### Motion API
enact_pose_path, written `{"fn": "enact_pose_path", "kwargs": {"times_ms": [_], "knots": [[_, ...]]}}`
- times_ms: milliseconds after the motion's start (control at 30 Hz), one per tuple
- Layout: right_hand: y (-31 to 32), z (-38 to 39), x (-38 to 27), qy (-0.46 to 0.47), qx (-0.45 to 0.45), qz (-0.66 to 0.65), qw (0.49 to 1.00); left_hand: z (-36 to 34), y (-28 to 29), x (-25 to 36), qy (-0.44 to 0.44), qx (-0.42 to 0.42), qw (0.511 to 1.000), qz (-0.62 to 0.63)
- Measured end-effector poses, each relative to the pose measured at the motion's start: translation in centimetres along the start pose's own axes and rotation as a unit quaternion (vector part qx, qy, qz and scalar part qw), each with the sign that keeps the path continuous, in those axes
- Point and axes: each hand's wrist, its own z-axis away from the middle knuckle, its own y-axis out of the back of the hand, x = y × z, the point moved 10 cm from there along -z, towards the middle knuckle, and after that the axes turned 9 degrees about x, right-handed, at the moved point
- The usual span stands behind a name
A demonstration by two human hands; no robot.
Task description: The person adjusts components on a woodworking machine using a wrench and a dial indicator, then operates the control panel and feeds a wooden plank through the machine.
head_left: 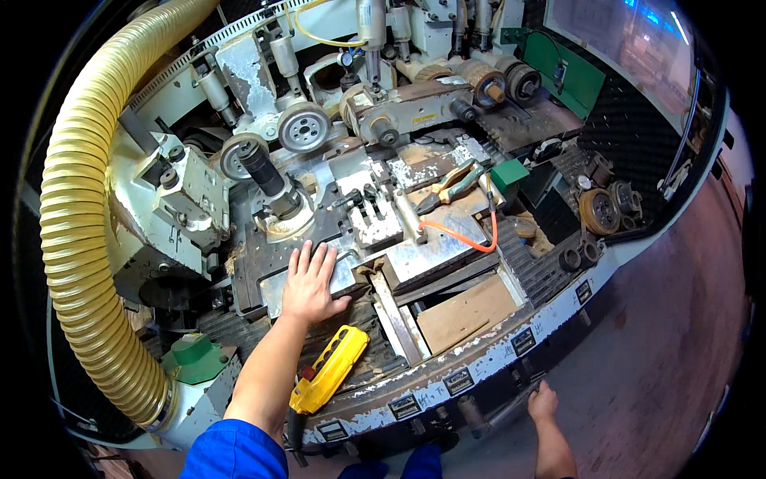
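Head view. Left hand (309, 283) pressed flat on a worn metal plate (275, 291) of the machine bed (431, 255), fingers (307, 259) spread and straight, pointing toward 12 o'clock, gripping nothing. Blue sleeve (235, 451) at the forearm's lower end. Just at 5 o'clock from that hand, a yellow control box (331, 369), lying tilted on the bed's front edge, close beside the forearm.

Right hand (542, 401) low at 5 o'clock in the picture, at the machine's front rim near a dark handle (511, 407); fingers curled down over it, whether closed on it impossible to tell.

At 1 o'clock from the left hand, well apart, pliers (451, 185) with green and tan grips lying on the bed, an orange hose (471, 235) curving just below them. Sawdust scattered around. A brown board (467, 311) at 3 o'clock from the left hand. Along the left edge, a thick ribbed yellow duct (80, 239) arching from top to bottom, ending beside a green cap (195, 355).
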Motion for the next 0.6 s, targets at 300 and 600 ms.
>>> {"fn": "enact_pose_path", "kwargs": {"times_ms": [300,600], "knots": [[2.4,0.0,0.4,-0.007,0.020,-0.002,1.000,-0.7,0.2,0.4,-0.012,0.007,1.000,-0.010],[18.8,4.0,-3.5,0.141,0.145,-0.019,0.979,0.2,0.0,0.0,0.000,0.000,1.000,-0.002]]}}
